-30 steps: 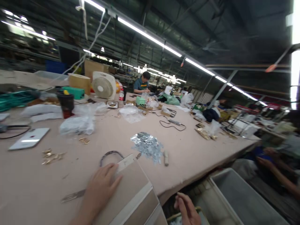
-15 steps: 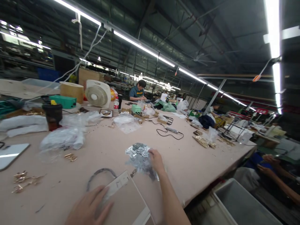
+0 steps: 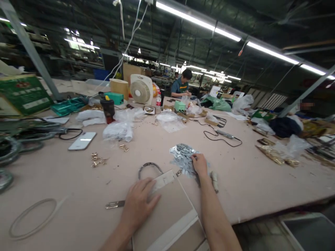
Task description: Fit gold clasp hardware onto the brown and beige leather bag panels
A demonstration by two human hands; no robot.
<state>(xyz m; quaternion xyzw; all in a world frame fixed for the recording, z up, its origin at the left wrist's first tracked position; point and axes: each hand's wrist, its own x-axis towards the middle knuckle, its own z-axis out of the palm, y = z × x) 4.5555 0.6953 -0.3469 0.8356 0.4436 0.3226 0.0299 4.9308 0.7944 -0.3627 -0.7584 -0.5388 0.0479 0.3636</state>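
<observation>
My left hand (image 3: 140, 200) lies flat, fingers apart, on a beige panel (image 3: 171, 212) that carries white strips across it. From the panel's far edge a dark curved loop (image 3: 149, 164) sticks out, and a small metal clasp (image 3: 179, 172) sits by its corner. A dark strap end with a metal fitting (image 3: 112, 205) shows left of that hand. My right hand (image 3: 200, 164) is at the right side of a pile of small silver metal plates (image 3: 181, 153), fingertips pinched together. What lies between those fingertips is too small to make out.
Left of the pile are gold-coloured fittings (image 3: 96, 160), a white phone (image 3: 82, 141) and crumpled plastic bags (image 3: 119, 129). A corded grey tool (image 3: 223, 134) lies beyond to the right. A white fan (image 3: 141, 90) stands farther back. Another person (image 3: 181, 85) sits across the table.
The camera view has swung left, showing more of the table's left side. My left hand still rests on the panel, and my right hand is still at the pile of metal plates.
</observation>
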